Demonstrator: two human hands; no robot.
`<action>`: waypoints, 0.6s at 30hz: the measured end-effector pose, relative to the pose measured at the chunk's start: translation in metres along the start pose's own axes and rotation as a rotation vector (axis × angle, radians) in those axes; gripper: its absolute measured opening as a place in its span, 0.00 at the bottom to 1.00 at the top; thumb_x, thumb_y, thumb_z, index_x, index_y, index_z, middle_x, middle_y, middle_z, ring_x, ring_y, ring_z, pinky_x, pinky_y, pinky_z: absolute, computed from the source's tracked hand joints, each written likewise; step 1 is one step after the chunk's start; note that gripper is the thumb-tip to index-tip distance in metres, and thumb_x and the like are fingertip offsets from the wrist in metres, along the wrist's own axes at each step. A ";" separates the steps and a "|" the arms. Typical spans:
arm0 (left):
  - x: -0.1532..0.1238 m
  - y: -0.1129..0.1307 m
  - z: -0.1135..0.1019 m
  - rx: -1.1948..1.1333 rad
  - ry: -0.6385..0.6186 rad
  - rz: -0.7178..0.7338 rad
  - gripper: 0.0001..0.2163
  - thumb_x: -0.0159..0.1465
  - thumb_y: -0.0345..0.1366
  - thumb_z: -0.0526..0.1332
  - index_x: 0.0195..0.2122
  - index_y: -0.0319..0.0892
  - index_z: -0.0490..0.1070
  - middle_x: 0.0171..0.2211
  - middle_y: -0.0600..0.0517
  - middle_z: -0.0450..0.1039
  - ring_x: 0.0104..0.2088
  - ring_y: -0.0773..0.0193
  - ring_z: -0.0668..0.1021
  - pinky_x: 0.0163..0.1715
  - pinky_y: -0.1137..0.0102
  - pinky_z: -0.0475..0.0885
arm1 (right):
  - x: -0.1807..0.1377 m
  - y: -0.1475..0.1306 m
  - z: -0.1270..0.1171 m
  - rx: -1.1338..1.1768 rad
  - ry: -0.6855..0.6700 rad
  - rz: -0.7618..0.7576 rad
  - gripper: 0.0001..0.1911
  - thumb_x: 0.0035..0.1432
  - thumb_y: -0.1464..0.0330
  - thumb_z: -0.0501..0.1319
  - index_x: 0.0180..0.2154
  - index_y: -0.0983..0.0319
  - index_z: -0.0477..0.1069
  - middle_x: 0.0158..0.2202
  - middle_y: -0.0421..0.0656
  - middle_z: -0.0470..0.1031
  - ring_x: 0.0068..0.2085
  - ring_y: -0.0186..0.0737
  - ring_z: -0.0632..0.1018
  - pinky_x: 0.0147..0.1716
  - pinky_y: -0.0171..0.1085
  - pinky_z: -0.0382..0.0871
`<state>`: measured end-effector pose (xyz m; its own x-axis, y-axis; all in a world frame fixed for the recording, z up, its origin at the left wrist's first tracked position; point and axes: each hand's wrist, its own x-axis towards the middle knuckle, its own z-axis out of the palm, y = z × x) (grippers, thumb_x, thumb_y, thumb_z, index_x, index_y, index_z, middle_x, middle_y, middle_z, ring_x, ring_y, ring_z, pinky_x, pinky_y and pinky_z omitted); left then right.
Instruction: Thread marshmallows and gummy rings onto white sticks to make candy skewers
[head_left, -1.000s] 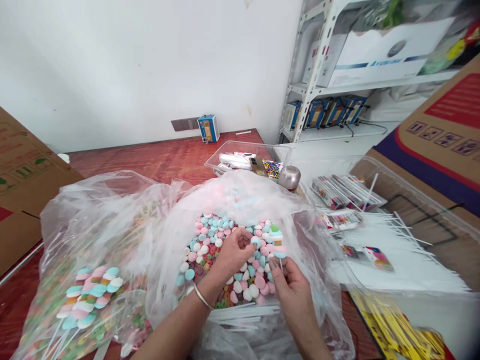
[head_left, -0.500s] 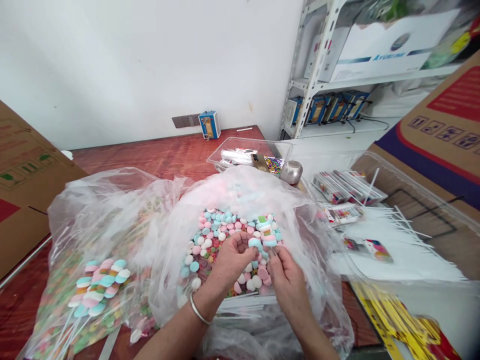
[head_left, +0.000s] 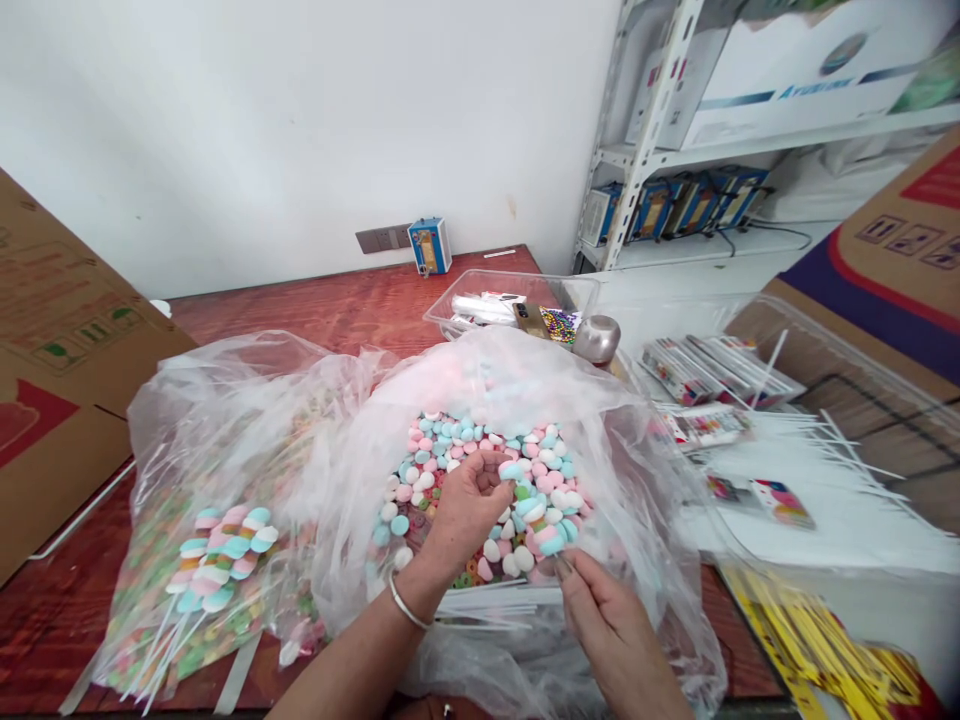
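Note:
Between my hands is a candy skewer [head_left: 541,522] of pink, white and blue marshmallows with a green ring among them. My right hand [head_left: 604,610] is closed on the skewer's stick, just below the lowest marshmallow. Thumb and fingers of my left hand [head_left: 472,505] pinch a pale blue marshmallow [head_left: 511,470] at the skewer's upper end. Whether the stick passes through that marshmallow, I cannot tell. Below both hands, loose pink, white and blue marshmallows [head_left: 431,455] and ring-shaped candies [head_left: 424,500] lie in an open clear plastic bag [head_left: 345,540].
Several finished skewers [head_left: 217,560] rest on a bag of ring candies [head_left: 142,590] at left. White sticks [head_left: 487,605] lie in front. A clear tub [head_left: 592,285] and metal bowl [head_left: 597,340] stand behind. Packets and white sticks fill a bin [head_left: 810,500] at right. Cardboard boxes [head_left: 67,340] flank the table.
The skewer has tipped from upright to slanting, its top now toward my left hand. My right hand has moved down and slightly right. The view has shifted a little.

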<state>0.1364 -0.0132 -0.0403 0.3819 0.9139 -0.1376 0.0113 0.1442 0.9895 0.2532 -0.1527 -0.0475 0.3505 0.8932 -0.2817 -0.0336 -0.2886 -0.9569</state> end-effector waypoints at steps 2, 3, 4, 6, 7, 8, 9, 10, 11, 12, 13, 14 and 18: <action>0.000 -0.003 -0.001 0.033 -0.004 0.009 0.13 0.53 0.29 0.63 0.41 0.39 0.72 0.34 0.50 0.77 0.32 0.66 0.77 0.29 0.75 0.70 | 0.000 0.000 -0.001 0.019 -0.018 0.016 0.16 0.53 0.53 0.62 0.26 0.59 0.71 0.17 0.36 0.62 0.22 0.35 0.63 0.19 0.32 0.53; 0.000 -0.004 -0.001 0.051 -0.006 0.012 0.13 0.53 0.29 0.63 0.41 0.40 0.72 0.34 0.50 0.77 0.32 0.67 0.77 0.28 0.76 0.70 | 0.000 0.001 -0.001 0.028 -0.024 0.021 0.16 0.54 0.53 0.62 0.26 0.59 0.71 0.17 0.35 0.61 0.21 0.35 0.62 0.18 0.32 0.52; 0.000 -0.004 -0.001 0.065 -0.009 0.016 0.13 0.54 0.29 0.63 0.41 0.40 0.72 0.35 0.50 0.77 0.31 0.67 0.77 0.28 0.76 0.70 | 0.000 0.002 -0.001 0.036 -0.030 0.023 0.16 0.54 0.53 0.62 0.27 0.59 0.71 0.17 0.35 0.61 0.21 0.34 0.62 0.18 0.31 0.52; -0.001 -0.005 -0.001 0.077 -0.023 0.024 0.12 0.55 0.30 0.63 0.41 0.39 0.72 0.34 0.50 0.77 0.31 0.67 0.77 0.28 0.76 0.70 | 0.000 0.006 -0.001 0.051 -0.041 0.022 0.15 0.55 0.54 0.62 0.27 0.59 0.70 0.18 0.35 0.61 0.21 0.33 0.61 0.18 0.31 0.51; -0.001 -0.004 -0.001 0.079 -0.030 0.027 0.11 0.55 0.30 0.63 0.40 0.39 0.72 0.33 0.51 0.77 0.31 0.67 0.76 0.28 0.76 0.69 | 0.000 0.007 0.000 0.058 -0.047 0.021 0.16 0.56 0.54 0.61 0.27 0.59 0.69 0.18 0.34 0.60 0.21 0.32 0.60 0.19 0.31 0.51; -0.002 -0.004 0.000 0.083 -0.037 0.030 0.10 0.55 0.31 0.64 0.39 0.39 0.72 0.32 0.51 0.76 0.30 0.68 0.76 0.27 0.76 0.69 | 0.000 0.008 0.002 0.062 -0.052 0.021 0.16 0.56 0.54 0.61 0.26 0.59 0.67 0.18 0.34 0.60 0.21 0.32 0.59 0.19 0.31 0.50; -0.002 -0.003 0.000 0.093 -0.041 0.032 0.09 0.55 0.32 0.64 0.38 0.40 0.72 0.30 0.52 0.75 0.29 0.68 0.75 0.26 0.76 0.68 | 0.000 0.009 0.003 0.064 -0.052 0.023 0.17 0.57 0.53 0.60 0.26 0.59 0.66 0.18 0.34 0.59 0.21 0.31 0.59 0.19 0.31 0.50; -0.003 -0.003 0.001 0.104 -0.043 0.035 0.09 0.56 0.32 0.64 0.38 0.40 0.72 0.29 0.53 0.74 0.28 0.68 0.75 0.25 0.77 0.67 | -0.001 0.009 0.006 0.067 -0.045 0.025 0.17 0.58 0.53 0.59 0.26 0.59 0.65 0.18 0.33 0.58 0.20 0.31 0.58 0.19 0.31 0.49; -0.003 -0.002 0.001 0.113 -0.045 0.039 0.08 0.56 0.33 0.64 0.38 0.40 0.72 0.28 0.53 0.74 0.27 0.69 0.74 0.25 0.77 0.67 | -0.001 0.009 0.008 0.071 -0.033 0.027 0.18 0.58 0.53 0.59 0.26 0.59 0.64 0.18 0.33 0.57 0.20 0.31 0.57 0.19 0.31 0.48; -0.003 -0.002 0.001 0.119 -0.047 0.045 0.08 0.56 0.33 0.64 0.37 0.40 0.72 0.28 0.54 0.73 0.27 0.68 0.74 0.25 0.76 0.67 | -0.002 0.008 0.011 0.077 -0.017 0.025 0.17 0.59 0.53 0.58 0.26 0.59 0.64 0.18 0.32 0.57 0.20 0.31 0.57 0.19 0.31 0.47; -0.004 -0.002 0.001 0.121 -0.050 0.049 0.08 0.56 0.33 0.64 0.37 0.40 0.72 0.28 0.53 0.73 0.28 0.68 0.75 0.26 0.76 0.68 | -0.003 0.007 0.014 0.084 0.001 0.021 0.17 0.59 0.54 0.57 0.27 0.59 0.64 0.18 0.32 0.56 0.20 0.30 0.56 0.19 0.31 0.47; -0.004 -0.002 0.001 0.116 -0.052 0.051 0.07 0.56 0.33 0.64 0.36 0.40 0.71 0.29 0.53 0.74 0.28 0.67 0.75 0.28 0.75 0.69 | -0.003 0.006 0.016 0.091 0.019 0.014 0.16 0.60 0.54 0.57 0.27 0.59 0.64 0.17 0.32 0.56 0.20 0.31 0.56 0.19 0.31 0.47; -0.005 -0.003 0.002 0.006 -0.060 0.023 0.09 0.55 0.32 0.65 0.37 0.41 0.71 0.32 0.51 0.76 0.32 0.65 0.77 0.32 0.73 0.72 | -0.003 0.003 0.024 0.062 0.082 -0.021 0.15 0.59 0.55 0.58 0.27 0.58 0.67 0.17 0.34 0.59 0.21 0.33 0.60 0.19 0.31 0.51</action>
<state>0.1361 -0.0186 -0.0422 0.4369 0.8925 -0.1119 0.0075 0.1207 0.9927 0.2299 -0.1484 -0.0515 0.4270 0.8669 -0.2573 -0.0821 -0.2463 -0.9657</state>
